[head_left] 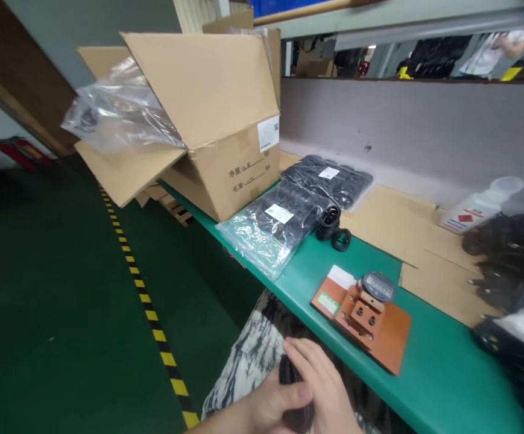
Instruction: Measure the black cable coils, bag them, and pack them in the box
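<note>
Both my hands meet low in the picture, over my lap, in front of the green table's edge. My left hand wraps its thumb and fingers round a small black part. My right hand lies curled over the same black part from the right side. Most of the part is hidden between the fingers. On the table just beyond my hands sits a brown fixture plate with a round digital gauge on it.
An open cardboard box with a clear plastic bag spilling out stands at the table's left end. Two bags of black rings and loose black rings lie beside it. Cardboard sheets, a white bottle and black cables lie at right. The floor at left has yellow-black tape.
</note>
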The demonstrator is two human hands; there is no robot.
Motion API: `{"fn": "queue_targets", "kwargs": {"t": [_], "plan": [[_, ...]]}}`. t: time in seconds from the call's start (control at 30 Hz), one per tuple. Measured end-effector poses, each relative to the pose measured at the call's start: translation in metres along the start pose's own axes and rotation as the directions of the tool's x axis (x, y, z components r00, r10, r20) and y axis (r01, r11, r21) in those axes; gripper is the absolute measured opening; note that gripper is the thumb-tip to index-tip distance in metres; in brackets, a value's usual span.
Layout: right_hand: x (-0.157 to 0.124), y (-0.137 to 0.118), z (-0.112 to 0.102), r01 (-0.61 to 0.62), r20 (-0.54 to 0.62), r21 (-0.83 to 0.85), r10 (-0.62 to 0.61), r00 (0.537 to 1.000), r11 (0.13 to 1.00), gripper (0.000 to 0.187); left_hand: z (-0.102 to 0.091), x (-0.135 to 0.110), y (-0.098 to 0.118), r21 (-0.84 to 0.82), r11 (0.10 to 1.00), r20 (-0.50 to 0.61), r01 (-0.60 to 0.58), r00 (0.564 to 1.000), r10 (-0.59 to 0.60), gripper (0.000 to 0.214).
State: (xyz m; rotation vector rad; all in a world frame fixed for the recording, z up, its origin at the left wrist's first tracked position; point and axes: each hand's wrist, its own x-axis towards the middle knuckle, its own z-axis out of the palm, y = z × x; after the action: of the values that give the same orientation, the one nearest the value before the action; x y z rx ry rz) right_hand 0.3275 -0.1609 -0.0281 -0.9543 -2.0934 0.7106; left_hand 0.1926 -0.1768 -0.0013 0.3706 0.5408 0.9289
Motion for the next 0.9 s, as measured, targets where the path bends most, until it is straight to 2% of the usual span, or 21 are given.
{"fn": "queue_targets", "kwargs": {"t": [0.1, 0.23, 0.37, 0.43, 0.47, 0.5, 0.57, 0.63, 0.67, 0.77, 0.83, 0.9], "plan": [[-0.009, 0.005, 0.009, -0.007, -0.052, -0.017, 0.006, 0.999, 1.0, 0.083, -0.007, 0.002, 0.002, 0.12, 0.991, 0.05, -0.06, 0.997, 0.054, 0.054], [-0.009, 0.008, 0.013, -0.032, -0.052, 0.0, 0.032, 0.998, 0.999, 0.08, -0.011, 0.002, 0.006, 0.259, 0.958, 0.054, -0.126, 0.992, 0.115, 0.053], [0.009, 0.005, 0.008, 0.032, 0.023, 0.124, -0.035, 0.999, 0.992, 0.093, -0.009, -0.002, 0.016, 0.11, 0.994, -0.129, -0.02, 0.991, 0.035, 0.056], [0.019, -0.003, 0.004, -0.036, 0.064, 0.247, 0.021, 0.998, 0.968, 0.088, -0.007, -0.005, 0.026, 0.124, 0.992, -0.246, -0.02, 0.968, 0.05, 0.056], [0.025, -0.008, 0.002, -0.125, 0.07, 0.308, 0.109, 0.992, 0.943, 0.079, -0.007, -0.007, 0.031, 0.222, 0.974, -0.297, -0.052, 0.948, 0.119, 0.056], [0.029, -0.013, 0.001, -0.226, 0.077, 0.362, 0.213, 0.974, 0.904, 0.07, -0.008, -0.008, 0.036, 0.373, 0.924, -0.336, -0.083, 0.916, 0.218, 0.055], [0.039, -0.024, 0.003, -0.385, 0.098, 0.457, 0.384, 0.918, 0.802, 0.061, -0.013, -0.011, 0.043, 0.67, 0.734, -0.335, -0.113, 0.836, 0.434, 0.057], [0.047, -0.032, 0.008, -0.459, 0.126, 0.513, 0.465, 0.876, 0.725, 0.064, -0.02, -0.013, 0.046, 0.838, 0.537, -0.275, -0.099, 0.773, 0.572, 0.063], [0.051, -0.035, 0.012, -0.479, 0.137, 0.516, 0.483, 0.865, 0.71, 0.066, -0.023, -0.014, 0.046, 0.879, 0.468, -0.248, -0.088, 0.755, 0.608, 0.065], [0.059, -0.039, 0.023, -0.512, 0.135, 0.449, 0.51, 0.849, 0.732, 0.063, -0.028, -0.014, 0.045, 0.933, 0.359, -0.223, -0.025, 0.744, 0.63, 0.061], [0.062, -0.039, 0.028, -0.522, 0.12, 0.393, 0.52, 0.846, 0.757, 0.061, -0.03, -0.015, 0.046, 0.946, 0.323, -0.198, -0.011, 0.77, 0.606, 0.049], [0.062, -0.037, 0.033, -0.53, 0.121, 0.36, 0.525, 0.842, 0.767, 0.06, -0.033, -0.015, 0.048, 0.957, 0.283, -0.127, -0.057, 0.796, 0.591, 0.04]]}}
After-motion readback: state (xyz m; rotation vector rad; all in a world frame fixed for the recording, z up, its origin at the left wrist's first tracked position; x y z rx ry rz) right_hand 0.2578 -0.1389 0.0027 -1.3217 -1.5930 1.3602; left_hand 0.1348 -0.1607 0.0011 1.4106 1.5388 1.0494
